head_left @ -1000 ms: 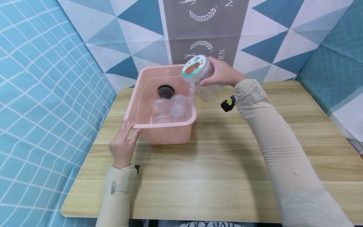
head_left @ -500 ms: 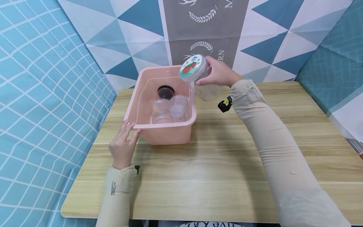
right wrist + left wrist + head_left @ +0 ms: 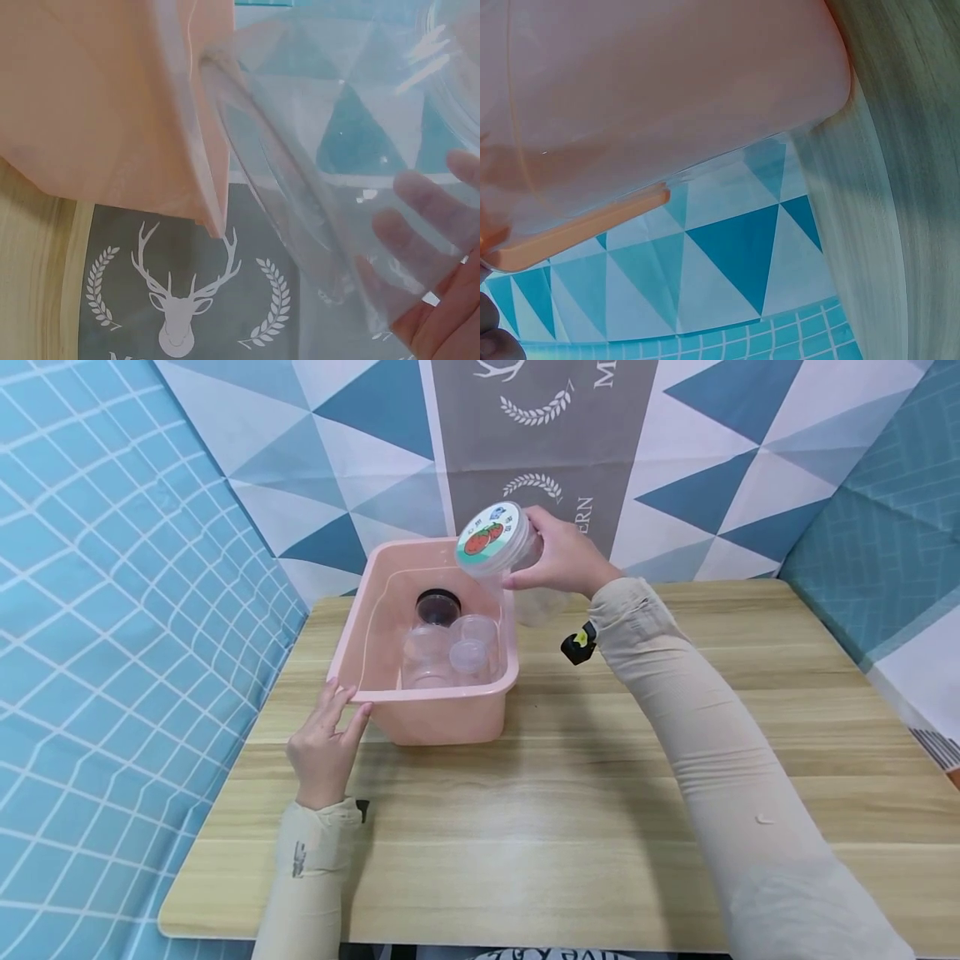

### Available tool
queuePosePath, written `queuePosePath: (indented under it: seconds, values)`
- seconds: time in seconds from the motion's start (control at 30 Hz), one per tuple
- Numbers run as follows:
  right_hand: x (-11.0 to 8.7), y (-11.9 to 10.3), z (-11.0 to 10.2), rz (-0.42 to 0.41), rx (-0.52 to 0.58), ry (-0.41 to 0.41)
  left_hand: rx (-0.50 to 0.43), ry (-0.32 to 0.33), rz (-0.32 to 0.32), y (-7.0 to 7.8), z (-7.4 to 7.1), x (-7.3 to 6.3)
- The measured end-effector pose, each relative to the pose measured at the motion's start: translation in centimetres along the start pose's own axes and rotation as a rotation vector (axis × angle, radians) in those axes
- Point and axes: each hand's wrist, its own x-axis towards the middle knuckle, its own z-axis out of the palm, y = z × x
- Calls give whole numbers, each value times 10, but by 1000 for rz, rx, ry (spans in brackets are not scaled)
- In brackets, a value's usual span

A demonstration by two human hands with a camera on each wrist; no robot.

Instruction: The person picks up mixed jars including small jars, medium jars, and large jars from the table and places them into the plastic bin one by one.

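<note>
My right hand [image 3: 564, 557] grips a clear plastic jar [image 3: 492, 541] around its side, below the lid. The lid carries a round white and green label with red fruit on it. Tilted, the jar overlaps the right rim of a pink plastic basin [image 3: 442, 720] in the head view. In the right wrist view the jar's transparent wall [image 3: 352, 135] shows close to the basin's rim. My left hand [image 3: 327, 745] holds the basin's near left corner, thumb at the front rim and fingers along the left one. Inside the basin sit a black-ringed clear jar [image 3: 438, 608] and several clear containers [image 3: 429, 652].
The basin stands on a wood-grain table [image 3: 555, 835], toward its back left. A patterned cloth [image 3: 375, 443] hangs behind the table, and a blue gridded cloth [image 3: 127, 635] rises along the left edge.
My right hand has carried the clear jar slightly leftward, so it overlaps more of the basin's right rim. The left hand stays at the basin's corner.
</note>
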Motion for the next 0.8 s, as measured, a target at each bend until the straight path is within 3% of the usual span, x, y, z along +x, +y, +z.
queuePosePath:
  seconds: [0.33, 0.6, 0.8]
  values:
    - [3, -1, 13, -59, 39, 44, -3, 7, 5, -1, 1, 0]
    - [4, 4, 27, -118, 117, 156, -9, 0, 0, -1, 1, -1]
    - [5, 1, 32, -148, 133, 140, -10, 9, 2, -1, 2, -1]
